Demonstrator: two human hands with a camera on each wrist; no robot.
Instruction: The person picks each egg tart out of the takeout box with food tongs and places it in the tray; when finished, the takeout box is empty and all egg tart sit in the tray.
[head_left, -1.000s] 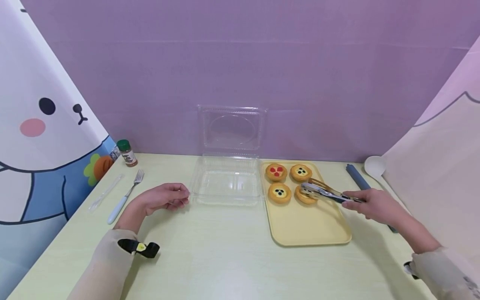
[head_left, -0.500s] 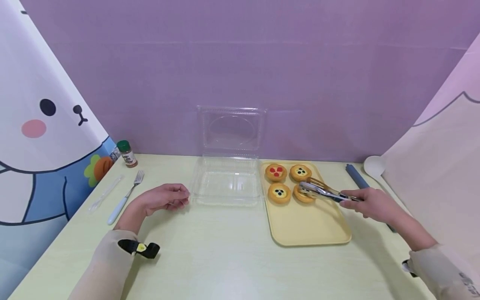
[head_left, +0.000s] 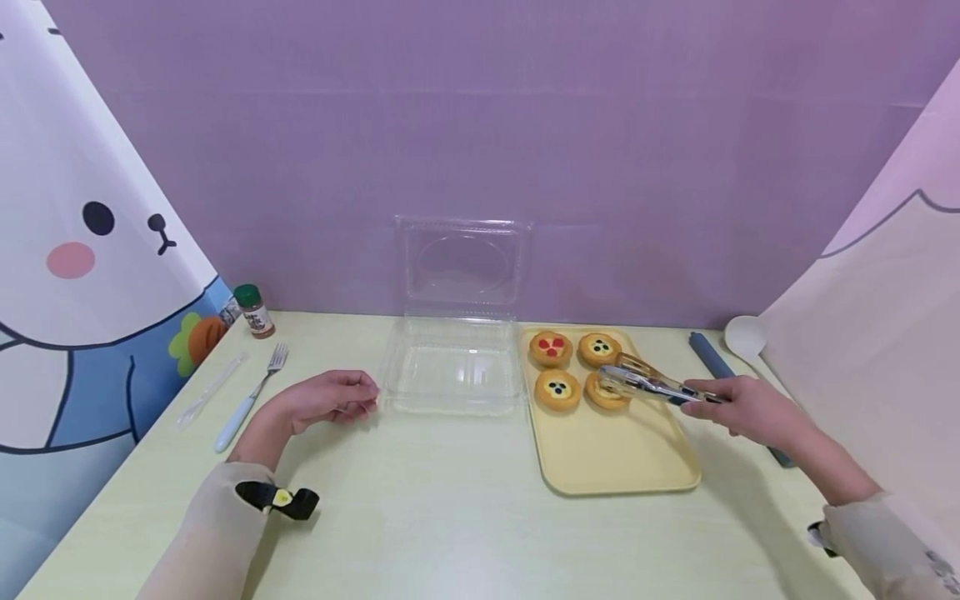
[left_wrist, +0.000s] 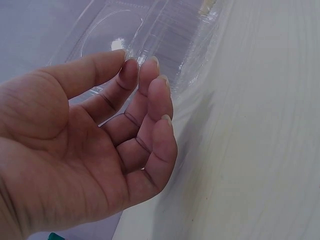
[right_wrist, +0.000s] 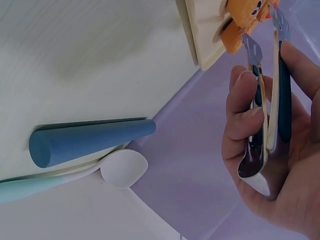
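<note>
My right hand [head_left: 757, 412] grips metal tongs [head_left: 660, 385] with dark blue handle grips. The tongs' tips are at the front right egg tart [head_left: 606, 394], partly covering it; whether they pinch it I cannot tell. Beside it on the yellow tray [head_left: 618, 458] sit a front left tart [head_left: 557, 390] and a back right tart [head_left: 598, 348], both with dark dots, and a tart with red topping [head_left: 551, 347]. My left hand [left_wrist: 105, 130] has loosely curled fingers, thumb and index tips close together, near the front left corner of an open clear plastic box [head_left: 457, 367].
Left on the table lie a fork [head_left: 251, 400] and a clear wrapped utensil [head_left: 212, 390], behind them a green-capped seasoning jar [head_left: 254, 312]. Right of the tray are a blue cylindrical stick [right_wrist: 95, 142] and a white spoon [right_wrist: 124, 169]. A purple backdrop [head_left: 480, 125] rises behind.
The tongs have shifted very slightly left over the front right tart, more of whose top now shows. My left hand has stayed put. The head view has tilted a little.
</note>
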